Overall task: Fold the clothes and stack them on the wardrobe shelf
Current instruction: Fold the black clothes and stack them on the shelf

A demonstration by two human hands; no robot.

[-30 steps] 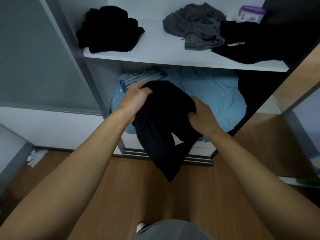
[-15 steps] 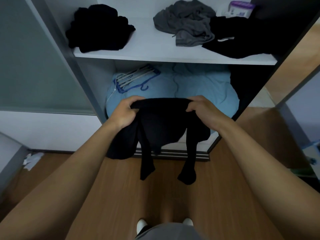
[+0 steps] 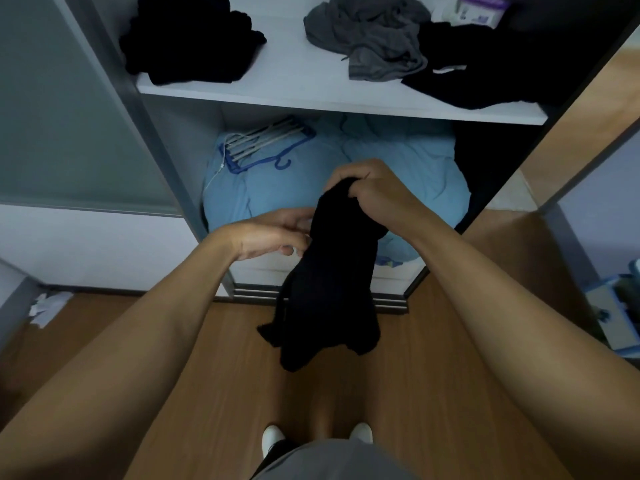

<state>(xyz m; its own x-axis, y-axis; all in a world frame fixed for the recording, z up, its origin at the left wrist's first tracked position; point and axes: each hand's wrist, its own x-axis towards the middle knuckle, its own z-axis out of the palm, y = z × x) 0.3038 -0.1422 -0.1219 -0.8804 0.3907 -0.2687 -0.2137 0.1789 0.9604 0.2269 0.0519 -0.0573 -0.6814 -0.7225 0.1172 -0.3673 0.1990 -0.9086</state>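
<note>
We are looking down on a brown wood-grain floor (image 3: pixel 433 358) that is running up to an open wardrobe (image 3: pixel 169 168), and a frosted sliding door (image 3: pixel 69 116) is standing to its left. Dim, cool light is lying over the room, and white paper scraps (image 3: pixel 46 306) are lying on the floor at far left.

Matt black cloth garment (image 3: pixel 330 271), smooth white laminate shelf (image 3: pixel 311 88), glossy wood-look floor (image 3: pixel 207 375), frosted door panel (image 3: pixel 62 116)

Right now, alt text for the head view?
The right hand grips a black garment by its top, hanging above the floor; the left hand is open beside it. The shelf behind holds a black pile and grey clothes.
</note>
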